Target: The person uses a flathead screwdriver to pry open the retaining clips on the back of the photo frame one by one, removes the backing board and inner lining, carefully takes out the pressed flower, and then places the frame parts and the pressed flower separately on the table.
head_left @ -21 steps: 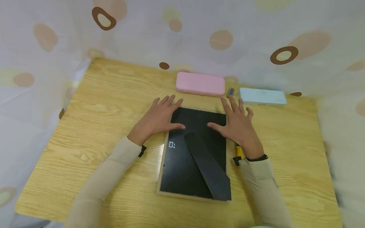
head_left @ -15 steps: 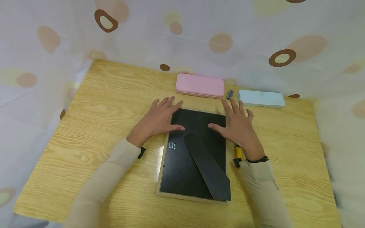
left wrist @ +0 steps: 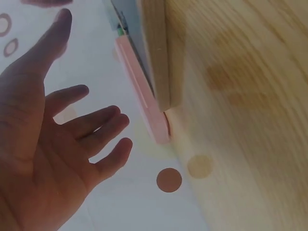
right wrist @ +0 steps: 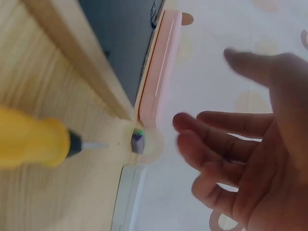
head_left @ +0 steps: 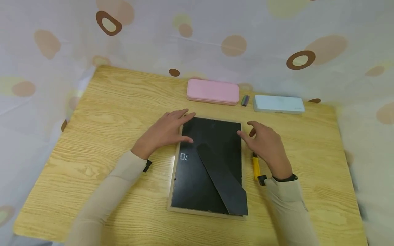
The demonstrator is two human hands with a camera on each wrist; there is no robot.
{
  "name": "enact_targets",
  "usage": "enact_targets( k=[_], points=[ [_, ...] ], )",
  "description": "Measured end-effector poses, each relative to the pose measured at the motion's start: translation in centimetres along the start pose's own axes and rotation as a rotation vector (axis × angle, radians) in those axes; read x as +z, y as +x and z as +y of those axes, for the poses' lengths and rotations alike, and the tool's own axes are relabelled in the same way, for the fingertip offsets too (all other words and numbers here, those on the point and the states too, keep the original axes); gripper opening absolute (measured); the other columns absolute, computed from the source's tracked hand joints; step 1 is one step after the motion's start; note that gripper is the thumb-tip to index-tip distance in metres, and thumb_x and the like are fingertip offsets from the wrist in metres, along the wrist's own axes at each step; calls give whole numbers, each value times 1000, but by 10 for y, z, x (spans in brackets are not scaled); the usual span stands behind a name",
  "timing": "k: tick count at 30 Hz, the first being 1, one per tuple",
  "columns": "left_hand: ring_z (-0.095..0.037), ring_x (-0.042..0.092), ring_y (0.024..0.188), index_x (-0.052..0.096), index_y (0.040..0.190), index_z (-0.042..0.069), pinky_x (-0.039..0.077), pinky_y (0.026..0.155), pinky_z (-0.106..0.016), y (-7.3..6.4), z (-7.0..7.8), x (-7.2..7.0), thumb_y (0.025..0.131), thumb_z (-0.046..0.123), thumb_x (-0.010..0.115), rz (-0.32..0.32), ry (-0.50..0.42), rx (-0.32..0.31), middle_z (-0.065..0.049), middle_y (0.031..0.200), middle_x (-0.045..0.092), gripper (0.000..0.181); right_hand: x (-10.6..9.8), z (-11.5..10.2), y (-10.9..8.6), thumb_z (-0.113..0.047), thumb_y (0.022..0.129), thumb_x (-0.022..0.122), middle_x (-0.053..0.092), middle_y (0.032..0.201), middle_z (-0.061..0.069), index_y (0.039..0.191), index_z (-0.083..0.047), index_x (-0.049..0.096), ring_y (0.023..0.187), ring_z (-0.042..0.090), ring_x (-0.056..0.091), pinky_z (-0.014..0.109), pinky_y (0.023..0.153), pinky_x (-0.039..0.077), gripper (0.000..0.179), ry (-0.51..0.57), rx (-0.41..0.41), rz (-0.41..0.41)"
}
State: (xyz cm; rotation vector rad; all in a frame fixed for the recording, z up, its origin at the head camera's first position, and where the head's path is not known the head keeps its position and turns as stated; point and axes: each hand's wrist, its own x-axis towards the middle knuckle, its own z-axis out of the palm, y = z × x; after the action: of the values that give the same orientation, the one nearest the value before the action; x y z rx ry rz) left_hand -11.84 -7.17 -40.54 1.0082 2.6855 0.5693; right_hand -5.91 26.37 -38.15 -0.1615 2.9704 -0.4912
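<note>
A picture frame (head_left: 194, 184) lies face down on the table, its black backing up and a black easel leg (head_left: 220, 177) slanting across it. Over its upper left corner my left hand (head_left: 163, 131) hovers with fingers spread and nothing held. My right hand (head_left: 267, 143) is just off the frame's upper right side, fingers loosely bent, holding nothing. The left wrist view shows the left palm (left wrist: 53, 154) beside the frame's wooden edge (left wrist: 156, 57). A yellow-handled screwdriver (head_left: 256, 167) lies right of the frame, below the right hand; its metal tip shows in the right wrist view.
Along the back of the wooden table (head_left: 123, 102) sit a pink case (head_left: 213, 91) and a pale blue case (head_left: 278, 104). Between them is a small purple and green block (head_left: 245, 100). A patterned curtain (head_left: 197, 41) hangs behind and at the sides.
My right hand has drawn back toward me and off the frame, its fingers bending from spread. The left hand has shifted slightly, its fingers a little lower. The frame stays put.
</note>
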Motion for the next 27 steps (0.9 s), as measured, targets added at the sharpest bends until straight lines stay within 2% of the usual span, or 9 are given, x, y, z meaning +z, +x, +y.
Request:
enact_targets(
  k=[3,6,8,13,17,22,27],
  points=[
    [-32,34,145,35,157,16,32,112,-53,-3,-7,0,76,57,80,-17,-34,5,-16,159,33,101,2,3,-6,-37,99,62,66,69,9,110,3,68,50,19,52,35,48,44,42,-25,-28,44],
    [-33,30,147,33,158,15,31,113,-55,-7,-13,2,70,57,85,-62,-65,-17,-16,161,29,111,3,6,-13,-29,99,64,56,57,4,89,1,67,44,17,43,32,44,36,32,-22,-32,58],
    [-33,25,149,30,159,12,28,114,-57,-11,-16,3,66,57,88,-95,-82,-33,-17,163,24,118,4,7,-18,-27,99,64,51,53,2,84,0,64,43,16,40,31,43,34,31,-16,-22,44],
    [-35,13,152,21,159,4,23,116,-57,-26,-16,6,63,58,89,-162,-115,-66,-15,166,13,130,6,11,-31,-30,100,61,50,52,1,88,1,64,42,16,41,31,41,34,33,-11,42,-61],
    [-37,9,152,19,158,0,21,117,-57,-42,-13,14,60,63,89,-203,-124,-75,-14,167,8,136,13,16,-40,-36,98,63,60,64,6,95,3,64,49,17,48,31,43,38,40,3,104,-135],
    [-38,3,152,17,158,-2,19,117,-57,-60,-7,20,57,63,90,-223,-126,-56,-15,167,2,140,20,23,-48,-41,96,65,69,82,15,99,4,62,55,18,55,32,47,42,45,23,136,-183],
    [-41,4,152,17,157,-4,21,116,-58,-71,0,22,55,59,92,-218,-108,-34,-19,166,1,141,26,24,-50,-41,96,66,68,85,16,102,5,60,59,19,56,33,49,41,47,42,151,-218]
  ],
)
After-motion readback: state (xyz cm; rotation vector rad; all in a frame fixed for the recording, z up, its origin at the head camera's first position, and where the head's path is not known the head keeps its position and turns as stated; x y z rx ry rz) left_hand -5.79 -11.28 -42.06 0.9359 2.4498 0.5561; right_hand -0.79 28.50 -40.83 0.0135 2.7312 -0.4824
